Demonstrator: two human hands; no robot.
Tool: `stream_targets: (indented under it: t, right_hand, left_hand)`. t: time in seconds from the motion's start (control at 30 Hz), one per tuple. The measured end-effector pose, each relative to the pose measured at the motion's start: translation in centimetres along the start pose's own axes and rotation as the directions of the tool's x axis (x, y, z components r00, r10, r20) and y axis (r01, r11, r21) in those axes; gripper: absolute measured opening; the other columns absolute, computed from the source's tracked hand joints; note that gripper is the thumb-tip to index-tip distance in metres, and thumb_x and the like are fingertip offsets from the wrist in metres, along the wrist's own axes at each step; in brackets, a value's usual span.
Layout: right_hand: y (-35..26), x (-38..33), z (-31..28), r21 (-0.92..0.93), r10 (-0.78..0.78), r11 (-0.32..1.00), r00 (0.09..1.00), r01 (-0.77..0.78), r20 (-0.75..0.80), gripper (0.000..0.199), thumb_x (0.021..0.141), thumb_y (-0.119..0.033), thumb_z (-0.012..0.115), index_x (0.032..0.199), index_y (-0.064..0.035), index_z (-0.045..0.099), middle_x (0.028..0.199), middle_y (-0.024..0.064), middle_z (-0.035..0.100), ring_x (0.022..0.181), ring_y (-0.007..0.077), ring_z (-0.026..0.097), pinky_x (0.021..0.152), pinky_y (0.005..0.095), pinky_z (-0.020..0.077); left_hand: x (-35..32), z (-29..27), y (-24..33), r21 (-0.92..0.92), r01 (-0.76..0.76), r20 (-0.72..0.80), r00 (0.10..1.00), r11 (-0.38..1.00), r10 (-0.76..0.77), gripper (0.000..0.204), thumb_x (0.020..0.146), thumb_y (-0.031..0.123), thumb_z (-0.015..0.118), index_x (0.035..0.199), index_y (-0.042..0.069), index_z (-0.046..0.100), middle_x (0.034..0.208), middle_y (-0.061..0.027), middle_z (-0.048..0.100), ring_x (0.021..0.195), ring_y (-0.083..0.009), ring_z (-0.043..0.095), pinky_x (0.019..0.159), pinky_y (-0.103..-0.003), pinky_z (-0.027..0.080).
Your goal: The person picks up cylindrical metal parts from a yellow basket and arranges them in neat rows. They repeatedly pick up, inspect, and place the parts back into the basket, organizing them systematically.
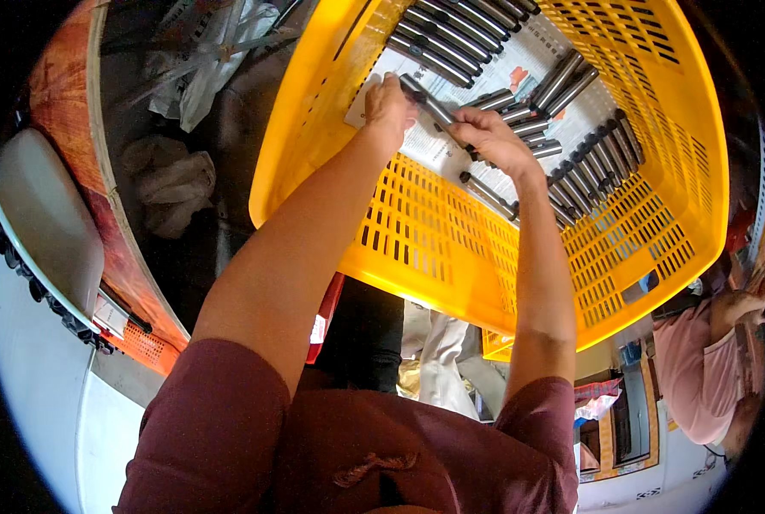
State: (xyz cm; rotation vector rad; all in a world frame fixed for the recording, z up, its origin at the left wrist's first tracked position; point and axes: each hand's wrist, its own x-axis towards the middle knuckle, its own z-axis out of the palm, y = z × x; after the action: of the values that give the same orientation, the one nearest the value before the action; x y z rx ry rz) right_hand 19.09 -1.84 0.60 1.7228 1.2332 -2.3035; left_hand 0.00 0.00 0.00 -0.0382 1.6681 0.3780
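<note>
Over the inside of a yellow plastic crate [451, 270], a short shiny metal tube with dark ends [434, 104] is held slantwise between my two hands. My left hand [389, 113] is closed at its far left end, fingertips partly hidden. At the near right end, my right hand [494, 141] has its thumb and fingers wrapped round the tube. Below on the printed paper lining [425, 150] lie loose tubes of the same kind [562, 81]. Rows of such tubes stand along the far side [441, 47] and the right side [601, 163] of the crate.
At the left is an orange-brown wooden board edge [112, 171], with a pale tray-like piece [48, 206] rimmed by dark parts. Crumpled plastic bags [172, 184] lie beyond it. To the right sits another person in a pink top [695, 377].
</note>
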Motion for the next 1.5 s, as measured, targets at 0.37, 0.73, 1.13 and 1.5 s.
stream_targets:
  t: [0.37, 0.73, 1.13, 1.5]
  right_hand:
    - [-0.7, 3.3, 2.4, -0.447, -0.42, 0.876, 0.744, 0.181, -0.521, 0.031, 0.083, -0.027, 0.069, 0.095, 0.0017, 0.065, 0.087, 0.0227, 0.065, 0.077, 0.0394, 0.064, 0.072, 0.0427, 0.0521]
    - [4.4, -0.3, -7.7, -0.378, -0.297, 0.907, 0.354, -0.186, -0.887, 0.043, 0.086, -0.037, 0.068, 0.092, 0.0046, 0.062, 0.091, 0.0262, 0.064, 0.084, 0.0439, 0.062, 0.074, 0.0469, 0.0497]
    - [0.4, 0.2, -7.9, -0.265, 0.015, 0.851, 0.525, -0.453, -0.851, 0.06, 0.075, -0.057, 0.063, 0.087, 0.0012, 0.069, 0.088, 0.0254, 0.069, 0.089, 0.0404, 0.067, 0.081, 0.0462, 0.0521]
    - [-4.1, -0.1, 4.1, -0.507, -0.187, 0.856, 0.975, 0.104, -0.116, 0.038, 0.084, -0.034, 0.059, 0.107, -0.004, 0.065, 0.099, 0.0203, 0.067, 0.098, 0.0358, 0.063, 0.087, 0.0437, 0.0495]
  left_hand:
    - [3.2, 3.0, -1.0, -0.011, -0.127, -0.021, 0.992, 0.992, 0.127, 0.029, 0.087, 0.019, 0.069, 0.102, -0.004, 0.06, 0.093, -0.0165, 0.065, 0.076, -0.0272, 0.065, 0.068, -0.038, 0.058]
    - [4.5, 3.0, -1.0, 0.013, -0.138, 0.089, 0.987, 0.99, 0.136, 0.045, 0.09, 0.018, 0.068, 0.117, -0.012, 0.048, 0.101, -0.0258, 0.065, 0.085, -0.0341, 0.07, 0.072, -0.035, 0.062]
    - [3.3, 2.0, -0.7, 0.209, -0.073, 0.054, 0.997, 0.975, 0.063, 0.042, 0.094, 0.014, 0.059, 0.125, -0.011, 0.048, 0.116, -0.0279, 0.059, 0.097, -0.0343, 0.067, 0.081, -0.037, 0.06]
    - [2.4, -1.2, -2.4, -0.109, -0.13, -0.114, 0.986, 0.985, 0.118, 0.052, 0.098, 0.039, 0.047, 0.121, -0.007, 0.047, 0.109, -0.023, 0.059, 0.089, -0.0314, 0.063, 0.074, -0.04, 0.054]
